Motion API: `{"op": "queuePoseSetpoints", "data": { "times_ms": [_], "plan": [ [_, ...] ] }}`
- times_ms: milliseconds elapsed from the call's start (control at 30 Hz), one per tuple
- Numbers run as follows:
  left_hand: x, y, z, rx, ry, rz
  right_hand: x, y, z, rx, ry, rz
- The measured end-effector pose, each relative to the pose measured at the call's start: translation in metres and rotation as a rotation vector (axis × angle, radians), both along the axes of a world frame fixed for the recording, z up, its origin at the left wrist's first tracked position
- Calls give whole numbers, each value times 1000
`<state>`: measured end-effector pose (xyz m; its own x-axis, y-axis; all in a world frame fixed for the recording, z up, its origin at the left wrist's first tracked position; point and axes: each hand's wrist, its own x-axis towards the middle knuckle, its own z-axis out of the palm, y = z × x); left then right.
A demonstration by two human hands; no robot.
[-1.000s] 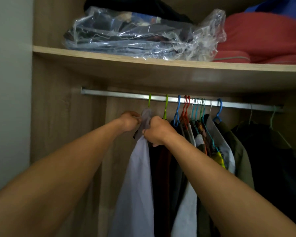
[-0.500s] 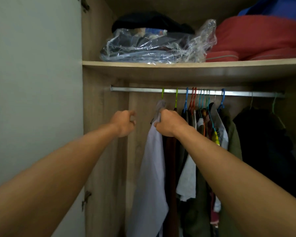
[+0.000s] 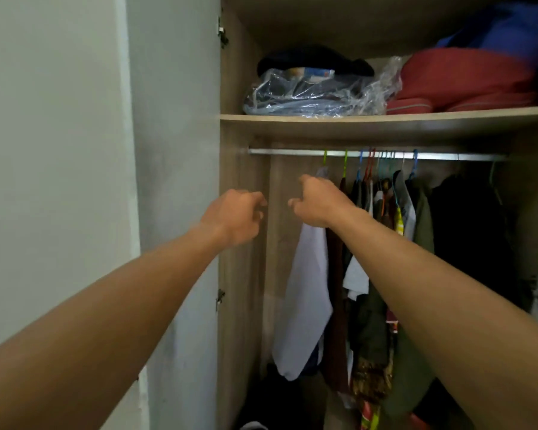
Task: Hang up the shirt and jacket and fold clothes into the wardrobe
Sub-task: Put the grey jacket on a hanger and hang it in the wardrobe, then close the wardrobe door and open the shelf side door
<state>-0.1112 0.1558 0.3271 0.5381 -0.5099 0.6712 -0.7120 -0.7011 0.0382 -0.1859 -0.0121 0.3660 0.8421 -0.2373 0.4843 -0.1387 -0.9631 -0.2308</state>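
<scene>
While the pale shirt (image 3: 308, 290) hangs straight down, leftmost on the rail (image 3: 289, 152), the right hand (image 3: 319, 203) hovers just before its collar, nearer than the left hand (image 3: 233, 217), both with fingers (image 3: 294, 202) loosely curled, empty.

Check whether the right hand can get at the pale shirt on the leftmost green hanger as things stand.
Probably yes. The right hand hovers right in front of the pale shirt, holding nothing, and nothing stands between them. The shirt is the leftmost garment on the rail, so its left side is free.
</scene>
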Motion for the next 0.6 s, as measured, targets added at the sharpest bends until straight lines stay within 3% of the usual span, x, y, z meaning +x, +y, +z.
{"op": "queuePoseSetpoints", "data": {
  "times_ms": [467, 533, 600],
  "plan": [
    [-45, 141, -26, -55, -490, 210, -30, 151, 14, 38, -134, 294],
    [-41, 153, -30, -183, -438, 278, -23, 167, 15, 38, -149, 348],
    [-42, 160, -34, -372, -275, 349, -16, 182, 14, 1, -165, 411]
  ]
}}
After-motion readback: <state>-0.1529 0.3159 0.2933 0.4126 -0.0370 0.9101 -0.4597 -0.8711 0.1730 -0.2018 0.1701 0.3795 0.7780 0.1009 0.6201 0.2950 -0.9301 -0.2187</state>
